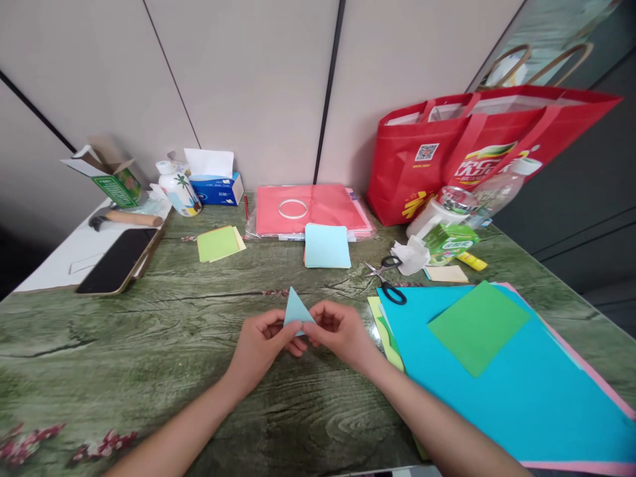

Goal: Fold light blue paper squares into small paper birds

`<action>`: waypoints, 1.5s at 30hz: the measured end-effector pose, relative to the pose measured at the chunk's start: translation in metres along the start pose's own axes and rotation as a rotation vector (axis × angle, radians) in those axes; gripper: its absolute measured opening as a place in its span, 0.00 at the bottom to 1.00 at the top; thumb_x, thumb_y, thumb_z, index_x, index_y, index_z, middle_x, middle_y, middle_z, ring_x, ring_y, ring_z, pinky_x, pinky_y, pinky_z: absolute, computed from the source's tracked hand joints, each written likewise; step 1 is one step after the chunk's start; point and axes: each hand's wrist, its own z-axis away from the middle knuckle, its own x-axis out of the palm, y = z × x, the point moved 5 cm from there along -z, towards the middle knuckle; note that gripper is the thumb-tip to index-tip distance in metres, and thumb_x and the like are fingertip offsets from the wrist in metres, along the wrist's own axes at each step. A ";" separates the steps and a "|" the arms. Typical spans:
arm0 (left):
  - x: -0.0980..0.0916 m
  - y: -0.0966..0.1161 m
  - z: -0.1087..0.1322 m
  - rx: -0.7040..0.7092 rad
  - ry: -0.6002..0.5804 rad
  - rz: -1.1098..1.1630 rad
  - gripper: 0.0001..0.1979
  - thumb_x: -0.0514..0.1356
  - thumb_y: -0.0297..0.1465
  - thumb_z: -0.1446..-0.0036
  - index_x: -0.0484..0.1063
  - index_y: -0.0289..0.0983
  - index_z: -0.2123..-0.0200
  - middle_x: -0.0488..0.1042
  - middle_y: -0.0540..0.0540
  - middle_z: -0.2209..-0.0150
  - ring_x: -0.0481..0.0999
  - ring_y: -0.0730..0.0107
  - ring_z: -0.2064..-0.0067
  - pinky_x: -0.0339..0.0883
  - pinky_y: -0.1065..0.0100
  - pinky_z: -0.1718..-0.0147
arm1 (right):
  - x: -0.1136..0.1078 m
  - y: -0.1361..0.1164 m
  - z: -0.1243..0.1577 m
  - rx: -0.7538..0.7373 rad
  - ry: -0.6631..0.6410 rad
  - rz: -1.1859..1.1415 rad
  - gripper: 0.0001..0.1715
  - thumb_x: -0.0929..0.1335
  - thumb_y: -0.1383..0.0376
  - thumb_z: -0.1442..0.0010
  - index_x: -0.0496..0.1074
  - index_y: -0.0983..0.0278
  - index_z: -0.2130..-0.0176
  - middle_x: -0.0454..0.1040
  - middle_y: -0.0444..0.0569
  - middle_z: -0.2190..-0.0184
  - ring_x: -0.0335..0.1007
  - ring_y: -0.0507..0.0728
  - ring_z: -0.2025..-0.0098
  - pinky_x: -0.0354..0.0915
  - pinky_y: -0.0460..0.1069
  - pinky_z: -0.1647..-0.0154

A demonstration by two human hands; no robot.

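A small piece of light blue paper (pixel 297 310), folded to a triangle with its point facing away from me, is held just above the table. My left hand (pixel 265 338) pinches its lower left side between thumb and fingers. At the lower right corner, my right hand (pixel 340 331) pinches the same paper. Both thumbs lie on its near face, close together; part of its lower edge is hidden behind them. Beyond the hands lies a stack of light blue square sheets (pixel 326 246).
Scissors (pixel 389 275) lie right of the hands, beside large blue sheets (pixel 477 411) topped by a green square (pixel 479 328). Green squares (pixel 218 244), a phone (pixel 116 260) and a hammer (pixel 126 217) are left. A red bag (pixel 397 165) and pink paper pack (pixel 328 209) stand behind.
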 end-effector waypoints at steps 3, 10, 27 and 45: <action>0.001 -0.001 0.000 -0.014 -0.009 -0.004 0.12 0.65 0.37 0.52 0.75 0.33 0.75 0.77 0.45 0.80 0.75 0.69 0.79 0.72 0.69 0.76 | 0.000 0.001 0.000 0.009 0.003 -0.003 0.18 0.73 0.53 0.53 0.67 0.64 0.76 0.67 0.39 0.83 0.62 0.48 0.82 0.59 0.44 0.81; 0.000 -0.001 0.003 -0.031 0.026 0.048 0.12 0.64 0.37 0.50 0.72 0.33 0.73 0.77 0.46 0.78 0.76 0.67 0.77 0.73 0.67 0.75 | 0.002 -0.001 0.001 -0.022 0.000 -0.042 0.14 0.72 0.56 0.51 0.71 0.64 0.71 0.72 0.42 0.78 0.65 0.48 0.79 0.65 0.45 0.76; -0.003 0.001 -0.001 -0.097 0.005 0.199 0.12 0.65 0.34 0.54 0.71 0.34 0.67 0.71 0.53 0.80 0.69 0.75 0.80 0.62 0.74 0.83 | -0.001 -0.015 0.008 -0.405 0.047 0.365 0.05 0.70 0.62 0.44 0.73 0.62 0.68 0.75 0.48 0.71 0.70 0.53 0.70 0.66 0.46 0.73; -0.005 -0.014 -0.004 -0.311 -0.078 0.420 0.11 0.64 0.28 0.55 0.67 0.36 0.67 0.69 0.54 0.84 0.65 0.79 0.86 0.52 0.80 0.91 | 0.000 -0.031 0.019 -0.692 0.150 0.506 0.07 0.67 0.67 0.40 0.76 0.60 0.65 0.78 0.50 0.67 0.75 0.55 0.66 0.72 0.49 0.66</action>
